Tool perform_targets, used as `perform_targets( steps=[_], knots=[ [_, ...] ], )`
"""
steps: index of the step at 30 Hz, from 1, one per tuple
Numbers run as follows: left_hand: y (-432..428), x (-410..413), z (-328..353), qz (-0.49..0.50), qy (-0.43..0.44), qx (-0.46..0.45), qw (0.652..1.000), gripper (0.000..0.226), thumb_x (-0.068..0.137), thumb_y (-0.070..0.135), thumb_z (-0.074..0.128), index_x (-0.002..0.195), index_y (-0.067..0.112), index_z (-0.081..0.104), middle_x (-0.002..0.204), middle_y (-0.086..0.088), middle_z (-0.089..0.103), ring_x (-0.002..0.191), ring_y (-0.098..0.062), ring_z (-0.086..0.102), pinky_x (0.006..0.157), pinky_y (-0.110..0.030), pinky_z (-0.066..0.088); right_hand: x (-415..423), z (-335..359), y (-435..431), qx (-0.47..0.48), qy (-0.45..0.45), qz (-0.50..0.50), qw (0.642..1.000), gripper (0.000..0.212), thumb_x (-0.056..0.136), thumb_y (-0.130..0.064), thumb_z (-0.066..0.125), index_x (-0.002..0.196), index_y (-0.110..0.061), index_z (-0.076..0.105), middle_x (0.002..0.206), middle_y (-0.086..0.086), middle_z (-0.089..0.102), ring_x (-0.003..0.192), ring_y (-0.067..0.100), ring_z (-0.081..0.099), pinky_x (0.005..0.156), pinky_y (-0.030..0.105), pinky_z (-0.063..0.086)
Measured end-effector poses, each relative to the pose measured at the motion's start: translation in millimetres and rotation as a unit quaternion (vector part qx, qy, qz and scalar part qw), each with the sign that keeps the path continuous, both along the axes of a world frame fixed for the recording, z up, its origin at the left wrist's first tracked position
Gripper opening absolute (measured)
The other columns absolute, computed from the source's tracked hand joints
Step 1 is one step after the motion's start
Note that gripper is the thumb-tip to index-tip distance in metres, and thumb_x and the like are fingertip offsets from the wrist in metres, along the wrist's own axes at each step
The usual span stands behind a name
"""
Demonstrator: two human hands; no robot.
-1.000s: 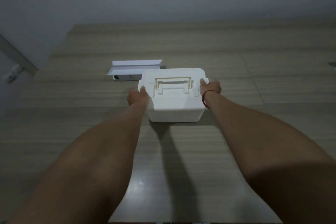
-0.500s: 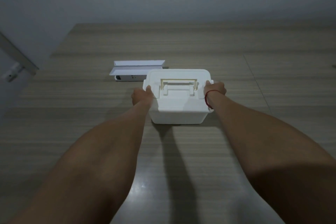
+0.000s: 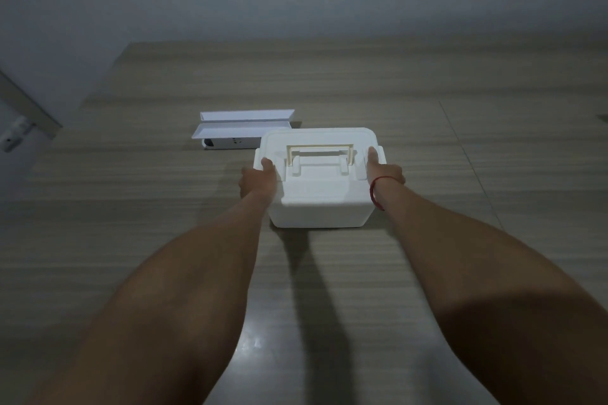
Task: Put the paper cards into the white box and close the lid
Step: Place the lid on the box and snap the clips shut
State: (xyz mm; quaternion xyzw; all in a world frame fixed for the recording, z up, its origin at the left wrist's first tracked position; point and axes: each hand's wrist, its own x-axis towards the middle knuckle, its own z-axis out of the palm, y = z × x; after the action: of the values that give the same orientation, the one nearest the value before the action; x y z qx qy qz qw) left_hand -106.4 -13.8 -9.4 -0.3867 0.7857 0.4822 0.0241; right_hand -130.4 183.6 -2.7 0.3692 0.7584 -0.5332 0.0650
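Note:
The white box (image 3: 320,197) stands on the wooden floor in the middle of the view, its lid (image 3: 319,141) down flat with a cream handle folded on top. My left hand (image 3: 258,179) grips the box's left side, thumb on the lid's edge. My right hand (image 3: 385,169), with a red string at the wrist, grips the right side, thumb on the lid too. No paper cards show; the inside of the box is hidden.
A flat white carton (image 3: 241,131) with an open flap lies on the floor just behind and left of the box. A grey wall rises at the back, and a metal strip (image 3: 28,105) runs along the far left.
The box and both hands sit slightly lower and to the right in the view than a second ago; my grip on the two sides stays the same.

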Motion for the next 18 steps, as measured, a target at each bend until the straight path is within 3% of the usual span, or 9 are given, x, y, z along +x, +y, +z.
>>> perform_targets(
  steps=[6, 10, 14, 18],
  knots=[
    [1, 1, -3, 0.052, -0.002, 0.03, 0.998, 0.076, 0.091, 0.048, 0.047, 0.145, 0.0, 0.024, 0.144, -0.022, 0.042, 0.132, -0.038, 0.042, 0.107, -0.045, 0.036, -1, 0, 2, -0.036, -0.004, -0.009, 0.999, 0.07, 0.087, -0.057, 0.052, 0.133, -0.005, 0.051, 0.137, 0.013, 0.055, 0.125, 0.032, 0.054, 0.103, 0.036, 0.041],
    [0, 2, 2, 0.056, 0.001, -0.016, 0.998, 0.067, 0.087, 0.045, 0.054, 0.136, 0.001, 0.042, 0.144, -0.018, 0.039, 0.135, -0.034, 0.035, 0.109, -0.045, 0.032, 2, 3, 7, -0.111, -0.023, -0.045, 0.993, 0.085, 0.073, -0.062, 0.066, 0.136, -0.008, 0.047, 0.139, 0.01, 0.053, 0.125, 0.032, 0.054, 0.107, 0.038, 0.041],
    [-9, 3, 0, 0.058, 0.027, -0.066, 0.996, 0.065, 0.073, 0.055, 0.061, 0.105, -0.002, 0.066, 0.119, -0.016, 0.064, 0.109, -0.034, 0.061, 0.091, -0.041, 0.052, -1, 2, 6, -0.038, 0.005, -0.05, 0.998, 0.076, 0.073, -0.058, 0.067, 0.125, -0.004, 0.055, 0.132, 0.013, 0.058, 0.119, 0.034, 0.057, 0.101, 0.039, 0.045],
    [-7, 1, 1, 0.01, 0.029, -0.042, 0.999, 0.066, 0.086, 0.047, 0.057, 0.131, 0.0, 0.049, 0.134, -0.016, 0.054, 0.123, -0.034, 0.054, 0.098, -0.04, 0.045, 0, 3, 6, 0.027, 0.018, -0.039, 0.999, 0.069, 0.077, -0.054, 0.065, 0.122, -0.003, 0.055, 0.13, 0.014, 0.058, 0.116, 0.035, 0.059, 0.098, 0.04, 0.045]
  ],
)
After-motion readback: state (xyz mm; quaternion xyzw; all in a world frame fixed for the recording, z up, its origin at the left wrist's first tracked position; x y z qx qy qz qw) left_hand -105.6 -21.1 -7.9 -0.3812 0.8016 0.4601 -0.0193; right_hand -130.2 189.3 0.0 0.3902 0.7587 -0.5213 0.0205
